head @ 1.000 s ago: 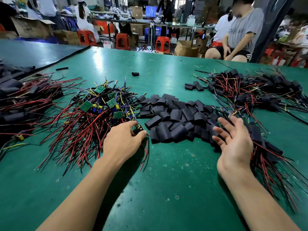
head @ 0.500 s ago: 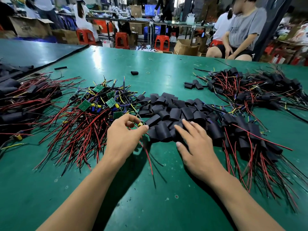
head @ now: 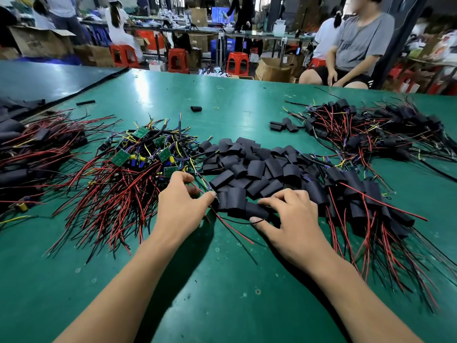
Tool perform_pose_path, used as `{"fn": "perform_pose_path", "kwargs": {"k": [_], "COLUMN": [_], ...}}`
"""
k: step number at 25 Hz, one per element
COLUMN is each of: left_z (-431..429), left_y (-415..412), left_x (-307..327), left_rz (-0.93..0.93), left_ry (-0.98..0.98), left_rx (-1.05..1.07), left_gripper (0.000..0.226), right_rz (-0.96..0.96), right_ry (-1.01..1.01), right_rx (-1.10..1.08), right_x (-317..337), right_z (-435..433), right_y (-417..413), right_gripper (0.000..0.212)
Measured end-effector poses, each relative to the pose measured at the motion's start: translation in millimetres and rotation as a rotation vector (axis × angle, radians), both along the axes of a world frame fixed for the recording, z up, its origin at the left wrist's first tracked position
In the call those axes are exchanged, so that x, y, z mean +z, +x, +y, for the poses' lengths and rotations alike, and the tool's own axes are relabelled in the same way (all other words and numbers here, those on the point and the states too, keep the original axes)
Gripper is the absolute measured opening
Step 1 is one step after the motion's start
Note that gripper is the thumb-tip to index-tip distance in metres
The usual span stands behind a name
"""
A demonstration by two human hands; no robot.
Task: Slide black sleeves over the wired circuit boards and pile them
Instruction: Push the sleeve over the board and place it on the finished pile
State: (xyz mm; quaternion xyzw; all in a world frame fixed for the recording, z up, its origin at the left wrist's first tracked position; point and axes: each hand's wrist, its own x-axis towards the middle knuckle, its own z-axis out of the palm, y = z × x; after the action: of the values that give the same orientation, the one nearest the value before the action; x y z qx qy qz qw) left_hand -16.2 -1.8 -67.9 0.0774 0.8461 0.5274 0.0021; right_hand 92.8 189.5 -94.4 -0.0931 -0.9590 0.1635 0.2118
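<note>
**R hand onto sleeve, next unit starting**

Vs 1 s ago, right hand came left off the sleeved-board pile and now pinches 1 flat black tube sleeve, centre-near. Left hand grips red/black wire leads; board hidden. Sleeving likely next.

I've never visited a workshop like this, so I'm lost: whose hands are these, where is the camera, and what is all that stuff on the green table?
No machine here: these are a person's two bare hands, filmed by a camera worn on the head, looking forward and down. On the table lie a pile of wired green boards, a heap of black sleeves, and sleeved boards to the right. The left hand pinches a board's wires; the right hand grips one sleeve.
</note>
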Motion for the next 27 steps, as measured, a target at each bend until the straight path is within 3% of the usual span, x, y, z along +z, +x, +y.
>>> {"fn": "perform_pose_path", "kwargs": {"k": [6,10,14,21,24,27], "left_z": [4.2,8.9,10.5,17.5,21.6,24.6], "left_y": [-1.3,4.4,11.0,23.6,31.0,36.6], "left_x": [1.2,9.8,21.7,22.2,20.5,18.3], "left_rz": [-0.04,-0.307,-0.612,-0.91,-0.835,-0.7], "left_ry": [0.076,0.49,0.8,0.793,0.751,0.705], "left_rx": [-0.066,-0.126,-0.28,-0.358,-0.457,-0.546], "left_gripper": [0.041,0.044,0.038,0.013,0.031,0.035], "right_rz": [-0.009,-0.061,-0.026,-0.017,-0.042,-0.009], "right_ry": [0.071,0.043,-0.021,-0.076,-0.107,-0.201], "right_rx": [-0.009,0.022,0.02,-0.026,-0.018,0.008], "right_x": [3.4,3.3,2.6,3.8,7.3,12.3], "right_z": [-0.6,1.9,-0.1,-2.0,-2.2,-0.7], "right_y": [0.8,1.3,-0.4,-2.2,-1.0,1.1], "right_gripper": [0.054,0.072,0.057,0.039,0.035,0.031]}}
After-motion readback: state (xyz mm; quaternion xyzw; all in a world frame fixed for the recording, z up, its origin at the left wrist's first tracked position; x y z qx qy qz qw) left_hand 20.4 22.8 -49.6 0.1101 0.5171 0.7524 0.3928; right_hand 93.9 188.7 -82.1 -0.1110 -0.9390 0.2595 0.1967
